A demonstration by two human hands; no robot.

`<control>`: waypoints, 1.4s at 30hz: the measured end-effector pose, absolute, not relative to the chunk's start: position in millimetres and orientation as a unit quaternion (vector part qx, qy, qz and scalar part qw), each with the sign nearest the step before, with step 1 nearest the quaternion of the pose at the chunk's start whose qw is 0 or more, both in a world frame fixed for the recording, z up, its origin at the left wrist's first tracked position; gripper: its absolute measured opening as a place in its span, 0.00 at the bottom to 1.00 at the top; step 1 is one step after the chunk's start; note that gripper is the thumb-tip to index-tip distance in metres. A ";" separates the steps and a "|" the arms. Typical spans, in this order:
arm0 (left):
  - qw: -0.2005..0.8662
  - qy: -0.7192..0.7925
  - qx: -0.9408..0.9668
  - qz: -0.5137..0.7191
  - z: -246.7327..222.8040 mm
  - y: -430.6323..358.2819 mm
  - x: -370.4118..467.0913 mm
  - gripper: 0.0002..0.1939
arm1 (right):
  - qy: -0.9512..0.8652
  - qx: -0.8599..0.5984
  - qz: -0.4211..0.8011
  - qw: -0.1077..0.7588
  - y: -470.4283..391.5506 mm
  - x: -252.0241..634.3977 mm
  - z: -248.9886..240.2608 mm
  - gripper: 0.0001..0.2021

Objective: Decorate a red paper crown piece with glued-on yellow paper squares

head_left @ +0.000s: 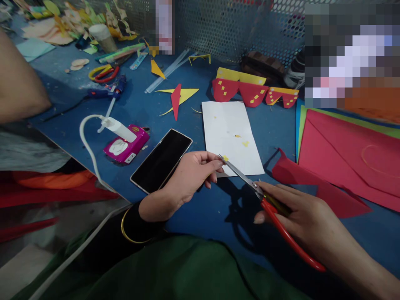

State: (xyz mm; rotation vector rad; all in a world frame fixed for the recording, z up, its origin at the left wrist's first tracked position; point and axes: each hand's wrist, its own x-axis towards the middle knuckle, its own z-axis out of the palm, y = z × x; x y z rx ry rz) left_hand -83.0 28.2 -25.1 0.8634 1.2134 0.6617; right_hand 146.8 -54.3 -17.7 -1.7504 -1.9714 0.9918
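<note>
My right hand [300, 208] is closed round the red and yellow handles of a pair of scissors [242, 175]. Their blades point up and left, with the tips by the fingers of my left hand [200, 166]. Those fingers are pinched together, and a small yellow paper piece [225, 158] shows right at the blade tips. Beneath lies a white sheet [229, 121] with a few yellow scraps [245, 143] on it. Behind the sheet are red scalloped paper shapes [239, 89] with yellow top bands and little yellow squares.
A phone [161, 160] lies beside my left wrist, near a magenta power socket [126, 143] with a white cable. Coloured sheets [353, 154] lie at right. Further left are a glue gun [117, 88] and other scissors [104, 73]. Another person's arm [21, 79] reaches in.
</note>
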 end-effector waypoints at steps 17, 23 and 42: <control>0.682 0.553 0.371 0.302 -20.1 26.2 -84.8 0.04 | -0.701 -0.644 0.278 0.128 -53.3 157.8 -19.0 0.32; 0.685 0.554 0.359 0.307 -18.2 26.0 -84.3 0.02 | -0.720 -0.638 0.249 0.110 -56.0 153.2 -15.2 0.34; 0.692 0.547 0.362 0.300 -19.1 25.9 -85.3 0.02 | -0.712 -0.621 0.289 0.151 -58.1 147.4 -15.3 0.31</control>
